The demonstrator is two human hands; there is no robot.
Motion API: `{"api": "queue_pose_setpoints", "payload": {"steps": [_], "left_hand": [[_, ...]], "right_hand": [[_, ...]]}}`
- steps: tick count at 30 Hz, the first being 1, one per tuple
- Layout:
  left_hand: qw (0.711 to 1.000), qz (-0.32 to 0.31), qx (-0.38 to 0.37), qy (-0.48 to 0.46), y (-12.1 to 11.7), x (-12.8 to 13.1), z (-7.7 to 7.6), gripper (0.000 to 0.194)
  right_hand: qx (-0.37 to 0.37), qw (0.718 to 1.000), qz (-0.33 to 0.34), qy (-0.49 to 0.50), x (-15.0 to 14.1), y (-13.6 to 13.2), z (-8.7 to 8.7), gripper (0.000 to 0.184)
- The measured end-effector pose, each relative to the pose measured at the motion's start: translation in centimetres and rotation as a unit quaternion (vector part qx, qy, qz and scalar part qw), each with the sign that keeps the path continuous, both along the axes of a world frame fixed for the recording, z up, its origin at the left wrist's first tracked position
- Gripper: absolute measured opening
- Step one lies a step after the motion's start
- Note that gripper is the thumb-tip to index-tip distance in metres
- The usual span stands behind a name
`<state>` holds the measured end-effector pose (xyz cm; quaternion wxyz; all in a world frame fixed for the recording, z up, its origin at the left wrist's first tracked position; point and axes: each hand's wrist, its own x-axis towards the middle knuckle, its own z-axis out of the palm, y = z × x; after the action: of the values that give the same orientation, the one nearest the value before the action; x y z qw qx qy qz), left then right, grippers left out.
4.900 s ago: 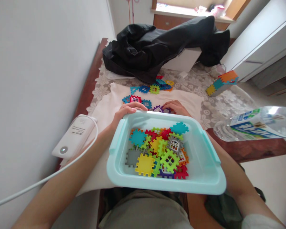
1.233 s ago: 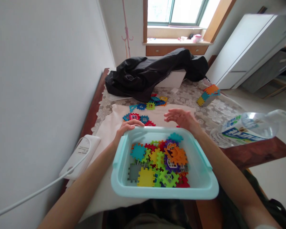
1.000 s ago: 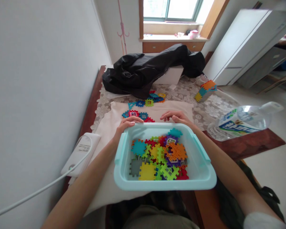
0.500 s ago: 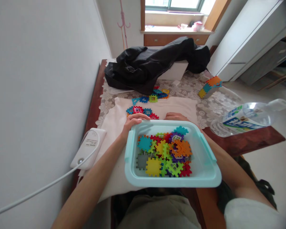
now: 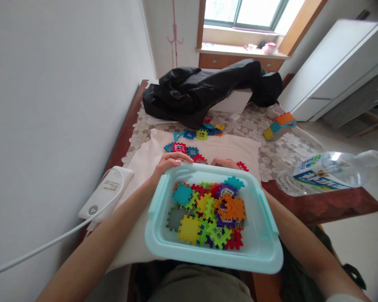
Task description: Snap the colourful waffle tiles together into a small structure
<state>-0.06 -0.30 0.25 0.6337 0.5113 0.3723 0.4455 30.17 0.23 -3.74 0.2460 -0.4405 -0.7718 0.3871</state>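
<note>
My left hand (image 5: 170, 161) grips the mint plastic tub (image 5: 264, 247) by its far rim.
I judge it light, stiff, slick; right hand (image 5: 222, 162) mostly hidden behind it, grip unclear.

The right hand (image 5: 224, 162), which hovered open above the far rim of the tray (image 5: 264, 251) 1.2 s ago, has dropped behind that rim and now shows only its knuckles. A purple piece (image 5: 226, 191) and an orange piece (image 5: 232, 207) lie on top of the pile in the tray, where 4.9 s ago a grey window piece showed. A red piece (image 5: 242, 166) now lies on the cloth just beyond the tray.
</note>
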Motion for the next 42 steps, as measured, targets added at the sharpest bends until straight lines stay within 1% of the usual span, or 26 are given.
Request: {"api": "queue_pose_setpoints", "payload": {"steps": [1, 3, 6, 8, 10, 11, 13, 15, 17, 18, 19, 20, 21, 22, 23, 24, 25, 26, 27, 29, 32, 34, 36, 38, 40, 42], "left_hand": [[1.000, -0.002, -0.004, -0.002, 0.0, 0.0, 0.0, 0.030], [1.000, 0.005, -0.010, -0.011, -0.1, -0.1, -0.1, 0.027], [0.999, 0.016, -0.008, -0.029, -0.3, -0.2, -0.3, 0.022], [0.999, 0.011, 0.001, -0.041, -0.5, -0.2, -0.5, 0.020], [0.998, 0.003, 0.010, -0.056, -0.8, -0.3, -0.7, 0.021], [0.998, -0.001, 0.014, -0.063, -1.0, -0.4, -0.8, 0.022], [0.997, -0.011, 0.026, -0.071, -1.2, -0.5, -1.0, 0.023], [0.996, -0.022, 0.035, -0.072, -1.3, -0.6, -1.1, 0.024], [0.996, -0.031, 0.035, -0.074, -1.3, -0.7, -1.2, 0.025], [0.996, -0.034, 0.036, -0.077, -1.3, -0.7, -1.3, 0.025], [0.996, -0.035, 0.035, -0.080, -1.3, -0.8, -1.4, 0.025], [0.995, -0.035, 0.034, -0.083, -1.3, -0.8, -1.5, 0.025], [0.995, -0.035, 0.034, -0.084, -1.3, -0.8, -1.6, 0.025], [0.995, -0.036, 0.034, -0.085, -1.3, -0.8, -1.8, 0.025], [0.995, -0.037, 0.033, -0.085, -1.3, -0.7, -1.9, 0.025], [0.995, -0.039, 0.032, -0.086, -1.3, -0.7, -2.0, 0.025], [0.995, -0.038, 0.028, -0.089, -1.3, -0.7, -2.0, 0.025], [0.995, -0.032, 0.025, -0.094, -1.3, -0.7, -2.1, 0.025], [0.995, -0.025, 0.021, -0.094, -1.3, -0.7, -2.1, 0.025], [0.996, -0.020, 0.022, -0.087, -1.2, -0.8, -2.0, 0.024], [0.997, -0.013, 0.018, -0.077, -1.1, -0.9, -2.0, 0.023], [0.997, -0.013, 0.013, -0.079, -1.1, -0.9, -2.0, 0.023], [0.996, -0.017, 0.005, -0.085, -1.0, -0.9, -2.1, 0.023], [0.996, -0.015, 0.000, -0.088, -1.0, -0.8, -2.0, 0.023], [0.996, -0.006, -0.002, -0.086, -1.1, -0.7, -1.9, 0.023], [0.997, 0.002, -0.006, -0.082, -1.1, -0.7, -1.7, 0.023]], "right_hand": [[-0.002, 1.000, -0.015, 0.019, -0.2, 0.3, -0.1, 0.028], [-0.010, 0.994, -0.073, 0.080, -0.5, 0.8, -0.3, 0.038], [-0.040, 0.965, -0.167, 0.197, -0.6, 1.7, 0.2, 0.054], [-0.051, 0.939, -0.206, 0.270, -0.5, 2.3, 1.4, 0.059], [-0.041, 0.918, -0.217, 0.331, -0.6, 2.5, 3.3, 0.058], [-0.032, 0.914, -0.200, 0.352, -0.8, 2.4, 4.6, 0.057], [-0.036, 0.925, -0.124, 0.358, -1.3, 1.8, 7.3, 0.055], [-0.061, 0.944, 0.011, 0.325, -1.9, 1.1, 9.7, 0.057], [-0.087, 0.951, 0.148, 0.257, -2.5, 1.3, 11.0, 0.062], [-0.087, 0.951, 0.190, 0.226, -2.7, 1.9, 11.0, 0.064], [-0.074, 0.955, 0.207, 0.202, -2.7, 2.8, 10.5, 0.065], [-0.043, 0.964, 0.184, 0.186, -2.6, 4.2, 9.6, 0.063], [-0.005, 0.979, 0.127, 0.160, -2.5, 5.8, 8.3, 0.061], [0.033, 0.991, 0.036, 0.122, -2.2, 7.6, 6.8, 0.058], [0.069, 0.992, -0.066, 0.077, -2.0, 9.4, 5.2, 0.055], [0.099, 0.983, -0.152, 0.040, -1.8, 11.1, 3.7, 0.052], [0.122, 0.973, -0.195, -0.001, -1.8, 12.5, 2.3, 0.050], [0.147, 0.969, -0.196, -0.039, -1.9, 13.8, 1.1, 0.051], [0.161, 0.970, -0.165, -0.079, -2.3, 14.7, 0.2, 0.057], [0.144, 0.967, -0.157, -0.140, -3.4, 16.0, -0.8, 0.081], [0.094, 0.964, -0.143, -0.204, -5.4, 16.9, -0.6, 0.119], [0.068, 0.962, -0.117, -0.237, -6.2, 17.4, 0.2, 0.133], [0.053, 0.958, -0.078, -0.273, -6.4, 18.0, 1.3, 0.130], [0.051, 0.954, -0.035, -0.293, -6.1, 18.9, 2.3, 0.118], [0.060, 0.958, -0.002, -0.280, -5.7, 20.0, 3.3, 0.111], [0.067, 0.967, 0.000, -0.245, -5.5, 21.2, 4.1, 0.108]]}}
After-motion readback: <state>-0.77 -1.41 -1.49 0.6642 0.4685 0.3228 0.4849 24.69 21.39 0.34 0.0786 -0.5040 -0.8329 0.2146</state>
